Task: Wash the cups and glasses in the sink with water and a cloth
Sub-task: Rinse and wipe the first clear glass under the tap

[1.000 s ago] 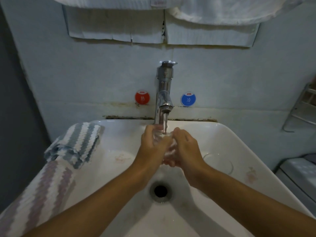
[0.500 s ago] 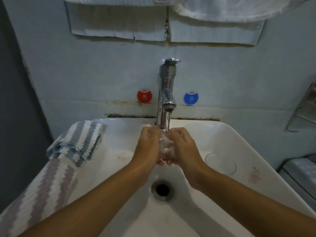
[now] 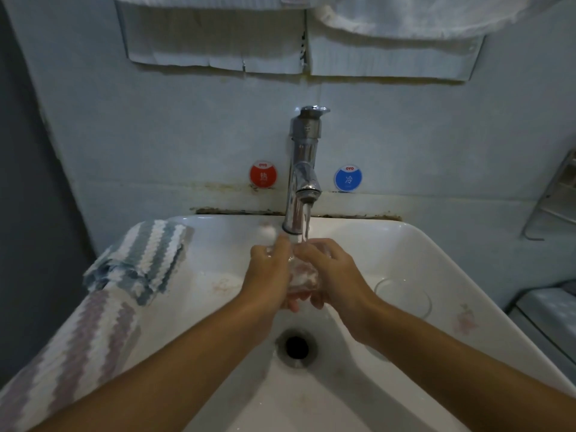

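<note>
Hands [image 3: 299, 275] hide glass [image 3: 304, 277]; seemingly gripped under tap [image 3: 304, 169].

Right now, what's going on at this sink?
A person is rinsing a clear glass under the running tap. The left hand and right hand both grip it over the white sink. A second glass waits in the basin to the right, and a striped cloth lies untouched on the left rim.

White sink [image 3: 405, 244] holds a clear glass [image 3: 403, 294]; striped cloth [image 3: 137, 263] drapes its left rim.
</note>
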Motion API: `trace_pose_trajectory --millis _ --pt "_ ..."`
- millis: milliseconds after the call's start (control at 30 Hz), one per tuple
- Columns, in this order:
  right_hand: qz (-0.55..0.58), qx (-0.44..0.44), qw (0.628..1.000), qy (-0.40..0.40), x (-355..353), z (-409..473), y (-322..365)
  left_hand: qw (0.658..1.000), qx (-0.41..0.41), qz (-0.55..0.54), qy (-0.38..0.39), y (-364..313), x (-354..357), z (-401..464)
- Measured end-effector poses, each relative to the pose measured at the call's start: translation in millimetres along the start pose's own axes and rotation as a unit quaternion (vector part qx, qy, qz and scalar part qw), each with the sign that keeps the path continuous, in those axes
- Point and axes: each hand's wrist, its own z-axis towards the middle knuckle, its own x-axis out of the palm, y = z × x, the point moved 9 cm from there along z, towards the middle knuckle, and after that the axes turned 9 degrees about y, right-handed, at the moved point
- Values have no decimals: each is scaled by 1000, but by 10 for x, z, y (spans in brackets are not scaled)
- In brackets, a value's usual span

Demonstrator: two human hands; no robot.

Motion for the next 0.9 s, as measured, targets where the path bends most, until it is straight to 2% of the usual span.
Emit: trace_pose_trajectory --millis 133,233,400,467,567,667,900 --pt "4 10 999 -48 -70 -12 -24 1000 28 -3 2 -61 37 -13" --pt "16 52 996 -74 -135 -11 -112 995 76 65 5 -145 114 2" --pt "32 70 995 -56 -170 15 -149 995 72 68 22 -102 145 -3" --pt "20 58 997 -51 -150 18 -114 997 65 47 20 -97 114 -3" --pt "-17 -9 999 -28 -75 30 7 999 41 1 12 -73 46 -16" --pt "-14 -54 998 -16 -17 14 86 999 53 1 4 -123 2 -48" --pt "3 -1 997 -78 -150 -18 16 989 137 52 35 -263 141 -66"
